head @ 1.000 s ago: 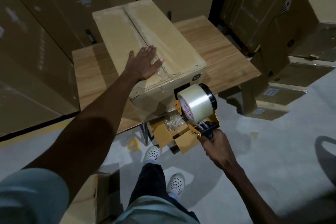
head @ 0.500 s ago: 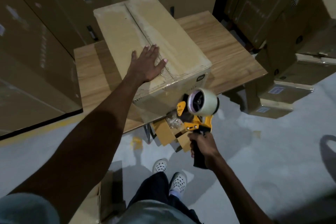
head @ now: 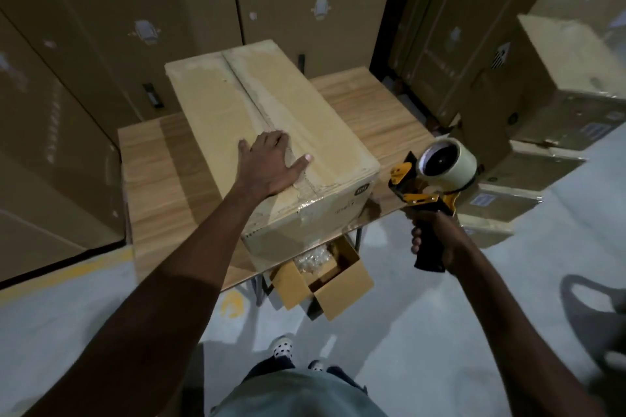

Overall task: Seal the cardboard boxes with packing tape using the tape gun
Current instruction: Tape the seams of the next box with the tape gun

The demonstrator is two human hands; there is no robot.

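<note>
So there's a big cardboard box sitting on a wooden worktop, its near end hanging a bit past the front edge, flaps closed with the centre seam running away from the camera and some clear tape already shiny over the near end. The left hand lies flat on top of the box near that end, fingers straight and spread right over the seam, so that grip is wide and holding nothing, just pressing down. The right hand is off to the right of the box, clear of it, with its grip wrapped tight around the black handle of the yellow tape gun, roll of tape pointing up and not touching the cardboard. Under the worktop there's a small open box on the floor with some clear plastic stuff in it. Tall stacked cartons fill the background and the right side
</note>
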